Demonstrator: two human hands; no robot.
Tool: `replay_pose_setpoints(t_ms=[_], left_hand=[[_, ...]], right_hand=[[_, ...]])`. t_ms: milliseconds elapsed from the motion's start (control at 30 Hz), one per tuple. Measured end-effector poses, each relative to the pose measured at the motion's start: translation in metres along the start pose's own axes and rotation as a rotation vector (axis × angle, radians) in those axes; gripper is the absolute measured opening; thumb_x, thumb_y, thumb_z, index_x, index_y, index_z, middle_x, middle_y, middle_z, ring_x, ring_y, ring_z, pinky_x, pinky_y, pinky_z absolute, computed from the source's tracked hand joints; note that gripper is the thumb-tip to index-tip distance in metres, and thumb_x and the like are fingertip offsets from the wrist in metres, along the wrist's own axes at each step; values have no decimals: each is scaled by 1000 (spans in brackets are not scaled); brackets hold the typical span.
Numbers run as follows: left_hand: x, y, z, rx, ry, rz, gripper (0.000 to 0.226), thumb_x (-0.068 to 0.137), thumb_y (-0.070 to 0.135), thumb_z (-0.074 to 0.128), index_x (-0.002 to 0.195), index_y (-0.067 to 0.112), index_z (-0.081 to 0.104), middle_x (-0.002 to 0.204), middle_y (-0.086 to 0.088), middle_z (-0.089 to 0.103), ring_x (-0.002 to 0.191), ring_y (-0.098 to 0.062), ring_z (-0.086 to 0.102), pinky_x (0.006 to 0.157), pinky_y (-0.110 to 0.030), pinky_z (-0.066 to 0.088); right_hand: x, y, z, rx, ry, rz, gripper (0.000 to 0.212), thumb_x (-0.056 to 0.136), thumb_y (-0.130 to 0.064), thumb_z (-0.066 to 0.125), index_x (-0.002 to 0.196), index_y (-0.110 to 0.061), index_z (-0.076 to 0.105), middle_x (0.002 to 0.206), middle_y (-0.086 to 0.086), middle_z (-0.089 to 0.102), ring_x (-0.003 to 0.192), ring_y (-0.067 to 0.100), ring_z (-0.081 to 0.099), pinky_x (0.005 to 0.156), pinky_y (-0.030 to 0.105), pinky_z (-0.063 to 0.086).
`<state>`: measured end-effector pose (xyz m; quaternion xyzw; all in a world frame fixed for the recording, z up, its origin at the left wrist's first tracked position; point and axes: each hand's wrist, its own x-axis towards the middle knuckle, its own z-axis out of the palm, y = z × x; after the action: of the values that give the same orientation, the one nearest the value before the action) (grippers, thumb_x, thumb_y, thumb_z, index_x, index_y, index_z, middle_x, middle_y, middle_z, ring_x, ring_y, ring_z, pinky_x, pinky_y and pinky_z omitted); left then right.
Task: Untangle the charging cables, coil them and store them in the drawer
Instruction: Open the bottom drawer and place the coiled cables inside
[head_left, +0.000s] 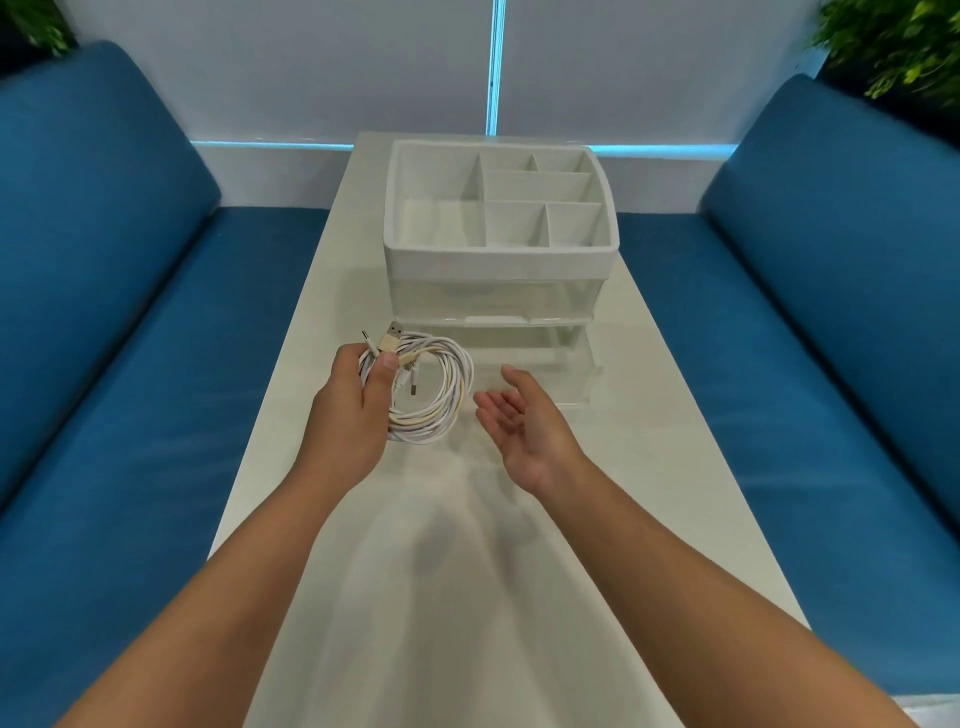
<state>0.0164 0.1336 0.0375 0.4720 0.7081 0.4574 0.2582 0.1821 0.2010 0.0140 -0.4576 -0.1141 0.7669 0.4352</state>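
Forearms, two, bare, over table (649, 415). Left hand (358, 410): fingers and thumb curled round coil (441, 395), plugs pinned under the thumb, likely so loops stay wound. Right hand (524, 421): palm up, fingers loose, holding nothing, just right of coil. Drawer (524, 364): clear, beyond right fingertips, apparently pulled out; contents and cable count unclear.

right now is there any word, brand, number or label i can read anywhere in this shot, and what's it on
None: no readable text shows in the head view.
White and cream coiled charging cables, gripped by the left hand: no print shows on them or on the plugs.
White plastic organiser with clear drawers: no label or brand visible.
White table and blue sofas: plain, no markings.
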Motion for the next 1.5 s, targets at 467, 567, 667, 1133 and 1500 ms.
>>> replay_pose_setpoints(t_ms=[467,567,667,1133,1500], left_hand=[[4,23,6,-29,-66,-39,32,103,45,38,110,17,53,82,0,57,68,-20,55,58,-31,41],[11,36,18,-45,-111,-57,30,104,42,39,109,16,54,83,-3,57,64,-20,54,54,-29,42],[24,47,33,-34,-179,-101,32,104,39,40,109,11,55,79,-6,56,61,-22,53,49,-28,42],[69,47,80,163,-470,-432,37,108,25,35,123,-3,55,70,-9,46,55,-18,40,45,-24,30],[75,43,95,442,-295,-287,55,106,41,30,149,7,31,154,-19,19,135,-39,31,109,-40,30]], right_hand=[[-37,17,-22,-21,-5,22,26,86,-19,72,100,-1,61,104,15,61,91,23,69,74,28,58],[-41,15,-22,-17,-2,9,21,87,-18,70,98,-2,61,100,14,60,89,23,69,76,29,58],[-42,13,-21,-26,-4,14,21,88,-19,69,97,-2,61,103,15,60,88,23,69,77,29,59],[-41,12,-25,-14,-12,28,25,84,-17,74,95,1,60,104,19,62,90,24,71,77,29,60],[-41,12,-24,-10,-17,34,23,85,-16,73,95,1,62,104,18,62,91,24,70,79,29,59]])
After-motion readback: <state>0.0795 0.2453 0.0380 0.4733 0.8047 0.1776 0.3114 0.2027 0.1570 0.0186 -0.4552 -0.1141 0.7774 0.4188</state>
